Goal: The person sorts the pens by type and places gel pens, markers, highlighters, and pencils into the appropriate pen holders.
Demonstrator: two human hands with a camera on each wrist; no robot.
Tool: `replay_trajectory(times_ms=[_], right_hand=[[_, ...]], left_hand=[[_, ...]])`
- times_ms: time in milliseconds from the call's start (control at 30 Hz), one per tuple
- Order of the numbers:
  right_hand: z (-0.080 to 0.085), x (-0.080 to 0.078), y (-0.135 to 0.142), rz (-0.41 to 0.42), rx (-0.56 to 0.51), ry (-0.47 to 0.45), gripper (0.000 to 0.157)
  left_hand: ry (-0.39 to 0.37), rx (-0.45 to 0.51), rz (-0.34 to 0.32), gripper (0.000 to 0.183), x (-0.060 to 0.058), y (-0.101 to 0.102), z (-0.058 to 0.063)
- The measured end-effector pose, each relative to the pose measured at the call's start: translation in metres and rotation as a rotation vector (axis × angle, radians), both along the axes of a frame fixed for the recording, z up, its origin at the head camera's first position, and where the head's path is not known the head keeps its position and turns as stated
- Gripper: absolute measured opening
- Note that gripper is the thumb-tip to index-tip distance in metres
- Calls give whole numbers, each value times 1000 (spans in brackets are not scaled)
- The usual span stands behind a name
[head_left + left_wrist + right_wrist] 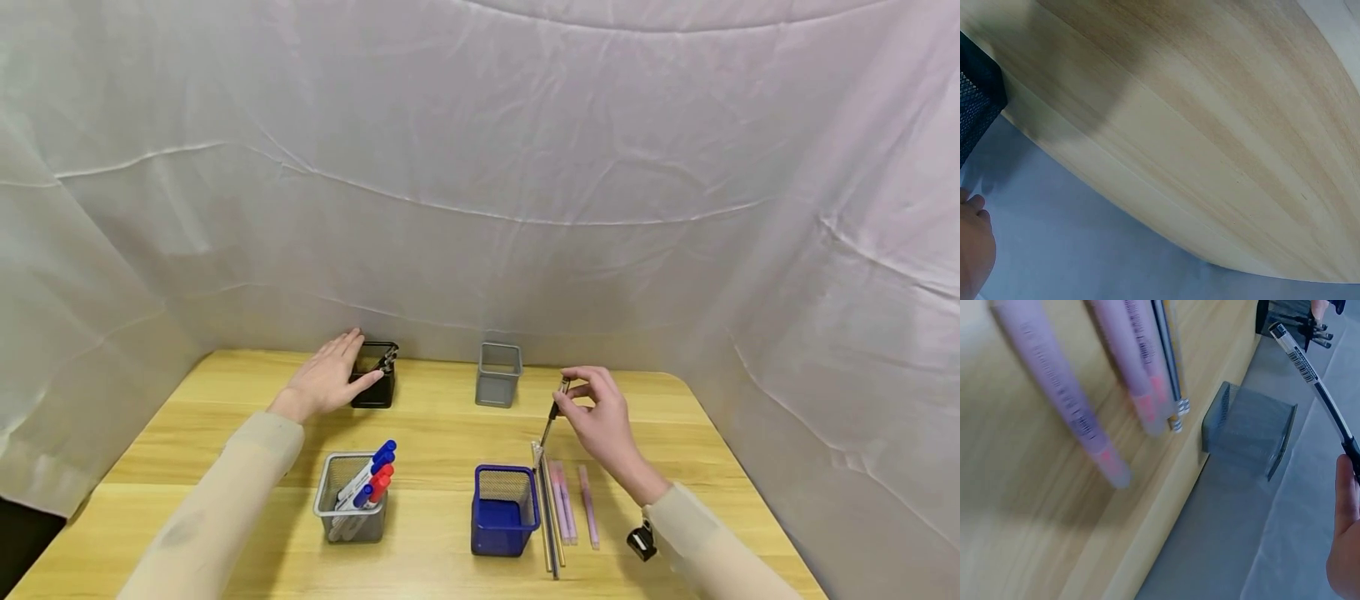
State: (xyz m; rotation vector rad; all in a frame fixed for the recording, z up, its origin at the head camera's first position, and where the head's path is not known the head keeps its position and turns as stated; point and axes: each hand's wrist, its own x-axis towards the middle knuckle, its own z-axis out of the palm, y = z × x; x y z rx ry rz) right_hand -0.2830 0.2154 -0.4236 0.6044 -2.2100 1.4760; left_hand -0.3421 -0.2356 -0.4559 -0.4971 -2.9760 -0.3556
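My left hand point(322, 377) lies beside the black mesh pen holder point(372, 393) at the back left, fingers straight along its left side and thumb across its front. Several black pens point(387, 359) lean inside that holder. My right hand point(603, 417) pinches a black-and-clear pen point(1319, 387) by its upper end, between thumb and fingertips. The pen slants down toward the pencils point(549, 525), which lie on the table beside the blue mesh holder point(506, 542). In the left wrist view only a bit of the left hand point(975, 250) shows.
Front left, a silver-grey mesh holder point(352, 532) carries blue- and red-capped markers point(367, 487). A grey holder point(497, 387) stands at the back middle. Purple highlighter-like pens point(588, 508) lie right of the pencils. A small black object point(641, 543) is near the right sleeve. Grey cloth hangs behind.
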Motion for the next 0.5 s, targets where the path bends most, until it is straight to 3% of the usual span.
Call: replay_trajectory(times_ms=[333, 500], right_hand=[[10, -9, -31, 39, 17, -2, 34], [24, -7, -53, 39, 65, 38, 34]], left_hand=[[-3, -11, -5, 97, 4, 1, 2], [-4, -14, 1, 97, 3, 2, 0]])
